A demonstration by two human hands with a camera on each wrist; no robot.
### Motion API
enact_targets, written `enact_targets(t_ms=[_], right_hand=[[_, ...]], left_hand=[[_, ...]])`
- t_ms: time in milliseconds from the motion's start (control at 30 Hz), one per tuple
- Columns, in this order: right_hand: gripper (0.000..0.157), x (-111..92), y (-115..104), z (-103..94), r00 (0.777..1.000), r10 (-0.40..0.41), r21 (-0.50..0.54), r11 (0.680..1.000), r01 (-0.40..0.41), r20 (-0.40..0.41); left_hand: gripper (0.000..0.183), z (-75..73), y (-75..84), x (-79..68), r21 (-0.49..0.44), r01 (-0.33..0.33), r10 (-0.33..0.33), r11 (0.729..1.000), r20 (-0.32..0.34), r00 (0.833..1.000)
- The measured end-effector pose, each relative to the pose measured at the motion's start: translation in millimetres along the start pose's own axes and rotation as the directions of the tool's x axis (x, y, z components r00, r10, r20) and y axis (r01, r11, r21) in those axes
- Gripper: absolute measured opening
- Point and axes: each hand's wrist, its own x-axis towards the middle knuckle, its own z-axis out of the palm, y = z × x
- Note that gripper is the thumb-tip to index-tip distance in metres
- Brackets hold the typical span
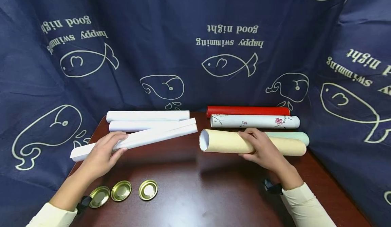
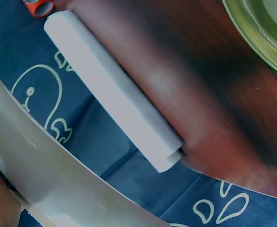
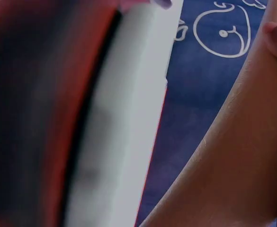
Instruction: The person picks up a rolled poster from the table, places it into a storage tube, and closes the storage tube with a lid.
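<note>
My left hand (image 1: pixel 104 152) grips a rolled sheet of white paper (image 1: pixel 162 133) near its left part, thumb in front and fingers over the top. The roll slants up to the right, and its side fills the lower left of the left wrist view. On the right, my right hand (image 1: pixel 264 149) holds a cream cardboard tube (image 1: pixel 224 141) around its middle, with the open end facing left. That tube overlaps a pale green tube (image 1: pixel 293 137) behind it. In the right wrist view, fingertips (image 3: pixel 276 38) show against the cream tube.
Two more white paper rolls (image 1: pixel 146 115) lie at the back left. At the back right are a red tube (image 1: pixel 247 110) and a white flower-patterned tube (image 1: pixel 259 121). Several gold lids (image 1: pixel 148 189) sit at the front left of the brown table (image 1: pixel 195 186). Blue patterned cloth (image 1: pixel 171 43) hangs behind.
</note>
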Motion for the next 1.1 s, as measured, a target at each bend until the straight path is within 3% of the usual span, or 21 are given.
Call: enact_targets(t_ms=[300, 500, 633, 800, 1100], right_hand=[[0.067, -9, -3, 22.0, 0.997, 0.01, 0.036, 0.999, -0.007, -0.073], [0.076, -9, -4, 32.9, 0.995, 0.026, 0.002, 1.0, -0.026, -0.1], [0.079, -9, -4, 36.7, 0.996, 0.032, -0.02, 0.999, -0.034, -0.085], [0.075, -12, -2, 37.7, 0.998, 0.025, -0.03, 0.999, -0.027, -0.059], [0.074, -13, -3, 38.1, 0.997, 0.054, -0.027, 0.998, -0.055, -0.051]], left_hand=[[0.051, -12.1, 8.2, -3.7, 0.011, -0.024, 0.024, 1.0, 0.032, 0.999], [0.051, -15.6, 7.0, -6.4, 0.016, -0.038, 0.038, 0.999, 0.041, 0.998], [0.033, -15.8, 5.2, -7.0, 0.023, -0.068, 0.066, 0.997, 0.057, 0.996], [0.057, -12.1, 6.2, -4.6, 0.037, -0.098, 0.096, 0.994, 0.063, 0.993], [0.044, -13.6, 11.3, -3.0, 0.043, -0.112, 0.107, 0.993, 0.09, 0.99]])
